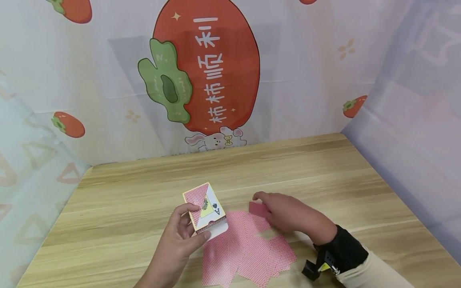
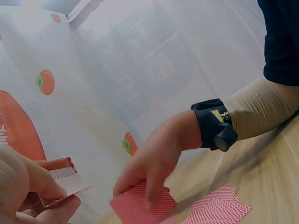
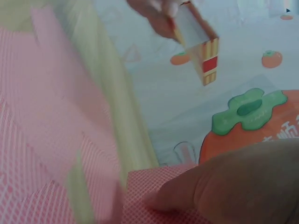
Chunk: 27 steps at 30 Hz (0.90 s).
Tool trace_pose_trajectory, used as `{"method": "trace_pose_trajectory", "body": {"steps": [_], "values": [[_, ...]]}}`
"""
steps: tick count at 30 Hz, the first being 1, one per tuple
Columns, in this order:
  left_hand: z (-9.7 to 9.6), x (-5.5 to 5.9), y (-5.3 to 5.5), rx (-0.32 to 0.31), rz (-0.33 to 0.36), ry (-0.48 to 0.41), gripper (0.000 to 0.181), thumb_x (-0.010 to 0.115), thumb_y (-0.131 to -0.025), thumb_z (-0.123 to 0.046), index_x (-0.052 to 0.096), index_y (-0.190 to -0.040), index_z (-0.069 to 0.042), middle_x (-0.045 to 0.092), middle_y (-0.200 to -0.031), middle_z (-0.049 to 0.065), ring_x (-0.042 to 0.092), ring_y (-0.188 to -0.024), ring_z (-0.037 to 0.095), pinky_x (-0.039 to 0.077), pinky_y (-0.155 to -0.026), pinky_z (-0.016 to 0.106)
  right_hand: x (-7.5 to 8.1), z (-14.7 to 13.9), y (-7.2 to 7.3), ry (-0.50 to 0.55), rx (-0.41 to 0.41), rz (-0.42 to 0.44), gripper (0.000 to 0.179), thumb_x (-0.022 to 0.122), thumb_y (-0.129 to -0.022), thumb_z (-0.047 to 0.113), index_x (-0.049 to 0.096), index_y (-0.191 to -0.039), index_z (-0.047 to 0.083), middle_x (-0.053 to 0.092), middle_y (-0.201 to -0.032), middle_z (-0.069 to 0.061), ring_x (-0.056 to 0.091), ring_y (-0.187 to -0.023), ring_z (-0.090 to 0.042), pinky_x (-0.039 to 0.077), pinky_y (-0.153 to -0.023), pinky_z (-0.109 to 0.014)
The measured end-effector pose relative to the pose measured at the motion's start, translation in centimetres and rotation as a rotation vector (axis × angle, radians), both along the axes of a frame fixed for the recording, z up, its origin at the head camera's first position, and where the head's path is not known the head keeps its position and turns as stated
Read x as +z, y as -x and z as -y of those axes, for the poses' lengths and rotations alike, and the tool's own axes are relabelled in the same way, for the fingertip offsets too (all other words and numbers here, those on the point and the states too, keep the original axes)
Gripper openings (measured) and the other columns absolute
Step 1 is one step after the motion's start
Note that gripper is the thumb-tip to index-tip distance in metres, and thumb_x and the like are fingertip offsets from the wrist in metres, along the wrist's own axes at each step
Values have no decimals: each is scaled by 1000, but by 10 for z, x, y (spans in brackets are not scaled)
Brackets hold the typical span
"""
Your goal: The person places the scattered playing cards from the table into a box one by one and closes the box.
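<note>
In the head view my left hand [image 1: 175, 239] grips a playing card box [image 1: 204, 206], tilted above the table, with its white flap [image 1: 219, 230] hanging out toward me. The box front shows a red pattern and an ace of spades. To the right, my right hand [image 1: 289, 212] pinches a red-backed playing card [image 1: 257, 209], its thumb lying across the back in the left wrist view; whether it is one card or more I cannot tell. Beneath and between the hands, several playing cards [image 1: 235, 252] lie face down in a loose, overlapping spread.
The wooden table [image 1: 119, 208] carries the spread near its front. A white cloth [image 1: 295, 80] with persimmon prints stands behind it, and cloth also hangs at both sides. A black wrist strap with a small camera [image 1: 312, 269] sits on the right forearm, close over the table.
</note>
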<state>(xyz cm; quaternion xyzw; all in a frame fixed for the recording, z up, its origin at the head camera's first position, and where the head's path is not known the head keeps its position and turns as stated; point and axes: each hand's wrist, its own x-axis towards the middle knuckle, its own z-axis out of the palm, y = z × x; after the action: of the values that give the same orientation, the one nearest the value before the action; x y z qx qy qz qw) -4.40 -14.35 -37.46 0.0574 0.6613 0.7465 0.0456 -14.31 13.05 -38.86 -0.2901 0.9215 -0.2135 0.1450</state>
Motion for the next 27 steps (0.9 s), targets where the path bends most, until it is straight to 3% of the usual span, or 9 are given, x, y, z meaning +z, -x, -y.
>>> {"method": "trace_pose_trajectory", "body": {"steps": [3,5,10,13,20,22,27], "values": [[0,0,0,5,6,5,63,65,-81,16,31,-130,-3,44,-131,22,57,-111,26,56,-85,30,10,-1,-4,128,19,46,7,62,-96,14,59,-102,16,58,-76,4,52,-67,-11,48,-61,-30],[-1,0,0,10,10,10,63,64,-80,17,31,-130,-3,44,-130,23,57,-112,27,56,-85,30,19,-1,-8,234,44,120,4,59,-98,14,58,-96,17,57,-72,4,54,-64,-12,49,-58,-29],[0,0,1,21,21,12,62,64,-80,17,32,-129,-4,45,-130,23,56,-112,28,56,-86,30,39,2,-21,457,65,307,8,52,-103,20,58,-99,15,59,-74,-2,59,-63,-17,50,-54,-27],[1,0,1,24,27,7,63,65,-80,16,32,-130,-4,45,-130,22,57,-111,27,56,-86,30,46,5,-29,533,68,383,15,52,-103,29,57,-99,15,55,-69,-1,52,-55,-13,43,-49,-23],[3,1,1,17,14,7,65,67,-81,14,30,-131,-4,47,-126,21,58,-106,23,56,-83,27,47,13,-43,666,197,592,17,49,-105,25,57,-108,11,48,-63,2,40,-50,-8,32,-45,-18],[3,2,1,13,12,6,65,66,-81,14,30,-132,-4,45,-128,21,57,-109,23,56,-85,27,43,17,-46,707,236,672,16,49,-105,22,56,-107,8,51,-62,-4,39,-48,-7,28,-41,-17],[5,4,0,9,30,8,65,66,-84,12,30,-134,-7,40,-134,21,54,-118,28,54,-90,29,32,26,-54,752,301,817,19,48,-104,18,46,-94,2,60,-71,-35,40,-44,-7,26,-38,-17]]}}
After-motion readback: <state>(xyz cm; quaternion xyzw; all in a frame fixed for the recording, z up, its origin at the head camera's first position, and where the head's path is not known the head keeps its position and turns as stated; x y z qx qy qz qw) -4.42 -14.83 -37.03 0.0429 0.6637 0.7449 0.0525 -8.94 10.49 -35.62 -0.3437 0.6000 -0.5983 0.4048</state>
